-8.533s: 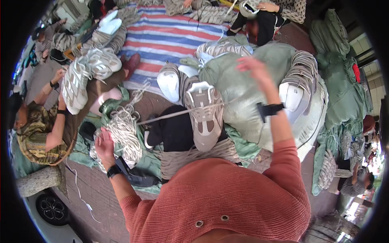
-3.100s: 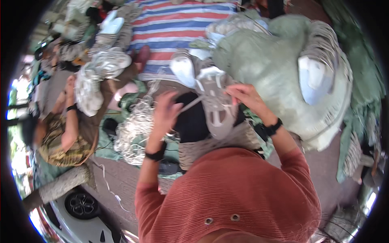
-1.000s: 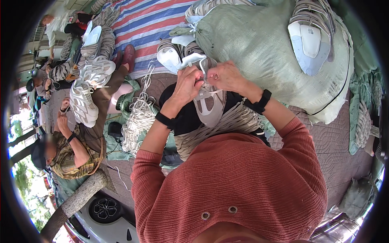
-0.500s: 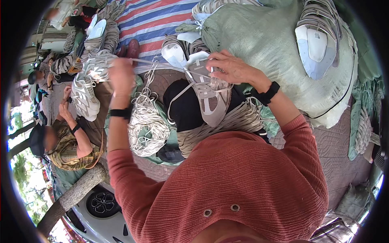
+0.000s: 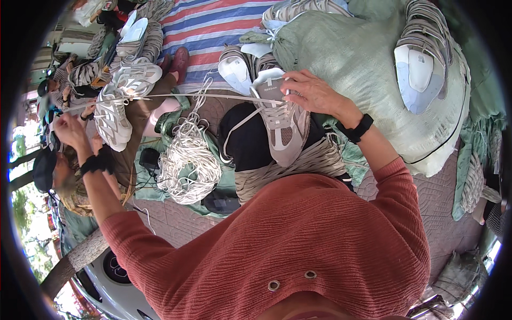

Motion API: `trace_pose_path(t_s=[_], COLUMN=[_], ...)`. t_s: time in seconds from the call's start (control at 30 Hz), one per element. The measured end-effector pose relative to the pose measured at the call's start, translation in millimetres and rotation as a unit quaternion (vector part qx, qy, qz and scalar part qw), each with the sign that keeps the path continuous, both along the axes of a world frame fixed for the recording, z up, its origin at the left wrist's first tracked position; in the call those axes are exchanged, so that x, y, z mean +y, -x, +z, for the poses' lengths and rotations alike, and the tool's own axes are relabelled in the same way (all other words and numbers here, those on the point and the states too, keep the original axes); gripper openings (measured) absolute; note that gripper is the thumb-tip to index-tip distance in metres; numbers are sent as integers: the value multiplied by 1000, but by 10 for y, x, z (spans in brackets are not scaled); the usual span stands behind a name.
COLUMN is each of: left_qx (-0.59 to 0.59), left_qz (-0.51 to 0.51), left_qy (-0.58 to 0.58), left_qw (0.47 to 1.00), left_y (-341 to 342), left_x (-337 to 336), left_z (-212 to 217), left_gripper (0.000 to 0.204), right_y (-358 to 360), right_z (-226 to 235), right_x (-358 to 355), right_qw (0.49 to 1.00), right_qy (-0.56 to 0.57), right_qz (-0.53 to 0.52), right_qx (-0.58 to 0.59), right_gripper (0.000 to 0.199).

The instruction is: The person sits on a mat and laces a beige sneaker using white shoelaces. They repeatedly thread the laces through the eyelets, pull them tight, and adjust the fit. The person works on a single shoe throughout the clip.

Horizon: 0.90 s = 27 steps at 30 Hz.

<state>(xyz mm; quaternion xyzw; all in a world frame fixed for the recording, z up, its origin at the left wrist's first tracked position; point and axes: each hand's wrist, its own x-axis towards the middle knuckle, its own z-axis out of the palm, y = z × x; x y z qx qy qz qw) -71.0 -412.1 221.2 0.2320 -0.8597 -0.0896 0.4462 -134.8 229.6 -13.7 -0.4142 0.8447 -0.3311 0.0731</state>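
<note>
On the lap, a grey sneaker [image 5: 281, 122] is steadied while a white lace [image 5: 176, 96] is drawn out taut to the left.

The right hand [image 5: 314, 93] is laid over the shoe's tongue end, fingers curled loosely against it, beside a large green sack [image 5: 362, 58]. The left hand [image 5: 72, 130] is raised far out to the side, closed around the lace's end. A heap of white laces [image 5: 186, 160] is seen below the stretched lace, with a striped mat [image 5: 213, 26] beyond.
</note>
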Motion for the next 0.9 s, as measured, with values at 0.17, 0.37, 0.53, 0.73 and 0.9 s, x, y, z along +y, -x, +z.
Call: trace_pose_path(t_s=[0.17, 0.37, 0.53, 0.73, 0.9], left_qx=[30, -147, -299, -264, -246], left_qz=[-173, -398, -524, -597, -660], left_qy=[-335, -84, -128, 3, -36], left_qw=[926, 901, 787, 757, 709], left_y=[103, -121, -138, 18, -349], left_x=[892, 3155, 4226, 4356, 4049], left_z=[-864, -1659, -2197, -2224, -2036], left_gripper=[28, 16, 13, 8, 12], right_y=[-59, -144, -118, -64, -56], right_z=[185, 96, -9, -65, -29], right_x=[-30, -141, -189, -198, -129], right_qw=[990, 994, 993, 994, 995], right_qy=[6, 66, 78, 97, 78], right_qz=[33, -5, -37, -38, -18], right_qx=[140, 87, 86, 43, -59], right_gripper=[29, 50, 60, 56, 51])
